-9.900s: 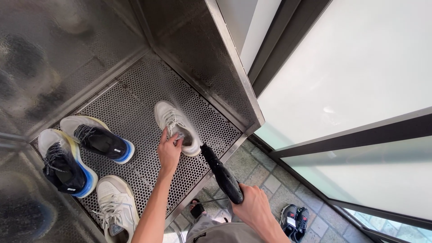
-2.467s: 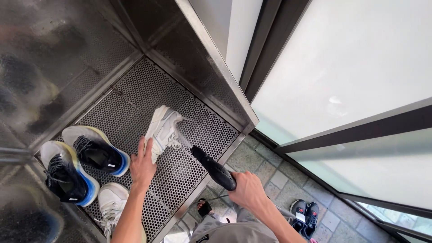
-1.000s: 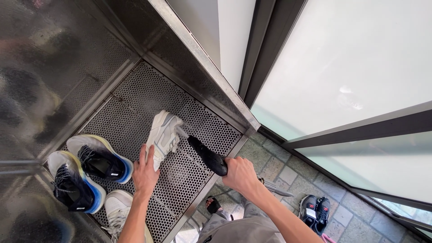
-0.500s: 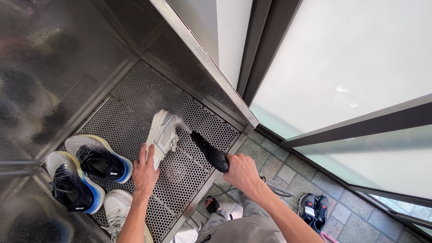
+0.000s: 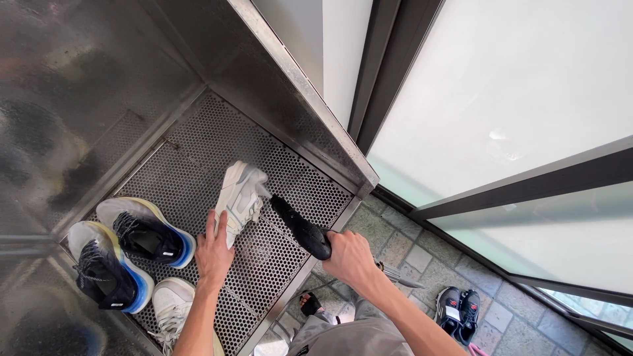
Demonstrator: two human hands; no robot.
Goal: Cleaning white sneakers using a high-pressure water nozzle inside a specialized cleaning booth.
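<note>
White shoe (image 5: 239, 198) held tilted by left hand (image 5: 212, 249); right hand (image 5: 351, 259) grips sprayer (image 5: 300, 226), nozzle best kept close, sweeping steadily over grate (image 5: 198, 145).

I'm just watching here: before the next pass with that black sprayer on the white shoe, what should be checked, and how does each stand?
1. Left hand steadies the white shoe: ok, it holds the shoe tipped on its side.
2. Right hand grips the sprayer: ok.
3. Nozzle aimed at the shoe: ok, the tip sits right beside it.
4. Fingers away from the nozzle: ok, they hold the opposite end.
5. Black and blue shoes out of the way: ok, off to the side on the grate.
6. Shoe's far side clean: cannot tell.
</note>
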